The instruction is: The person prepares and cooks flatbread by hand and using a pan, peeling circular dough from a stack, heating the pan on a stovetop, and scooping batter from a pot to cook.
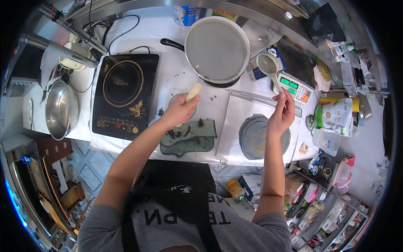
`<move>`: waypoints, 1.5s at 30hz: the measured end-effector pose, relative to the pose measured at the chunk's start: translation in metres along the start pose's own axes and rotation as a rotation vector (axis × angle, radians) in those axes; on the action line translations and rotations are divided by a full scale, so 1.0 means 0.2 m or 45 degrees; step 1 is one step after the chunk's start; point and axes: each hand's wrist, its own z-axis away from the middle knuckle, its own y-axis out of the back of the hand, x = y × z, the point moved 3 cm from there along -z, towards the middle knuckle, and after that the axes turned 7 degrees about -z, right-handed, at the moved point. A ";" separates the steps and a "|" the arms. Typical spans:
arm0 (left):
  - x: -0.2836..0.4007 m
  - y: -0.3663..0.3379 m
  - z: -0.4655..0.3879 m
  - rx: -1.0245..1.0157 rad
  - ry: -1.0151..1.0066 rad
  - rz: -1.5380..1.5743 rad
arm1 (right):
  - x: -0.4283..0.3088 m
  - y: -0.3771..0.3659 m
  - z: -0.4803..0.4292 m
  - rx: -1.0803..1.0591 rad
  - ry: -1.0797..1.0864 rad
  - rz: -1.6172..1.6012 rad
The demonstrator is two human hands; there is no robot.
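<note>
My left hand (178, 110) is closed around a pale flat tool (194, 91), perhaps a spatula, above a round dish (192, 111) that it partly hides. My right hand (283, 110) grips the handle of a light-coloured ladle (268, 64), whose bowl is beside the pan's right side. A frying pan (217, 50) with a black handle holds an even grey layer. Below my left hand lies a folded green cloth (189, 143) with dark scraps on it. Grey round sheets (256, 138) are stacked on a paper-lined tray (229, 126), partly behind my right forearm.
A black induction cooker (126, 94) stands at the left, with a steel bowl (61, 110) beyond it. A digital scale (294, 87) and a carton (256, 71) stand at the right, near a white-and-green bag (335, 116) and a clear plastic container (326, 141). A metal shelf edge (141, 7) crosses the back.
</note>
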 end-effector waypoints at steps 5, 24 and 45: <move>-0.01 0.10 -0.05 0.276 -0.210 -0.553 | 0.09 -0.03 0.05 0.019 -0.067 -0.023; 0.53 0.10 0.39 0.797 -0.688 -2.014 | 0.23 -0.16 0.17 -0.093 0.201 0.574; 0.66 0.10 0.54 0.896 -0.892 -1.991 | 0.17 -0.17 0.15 -0.075 0.235 0.577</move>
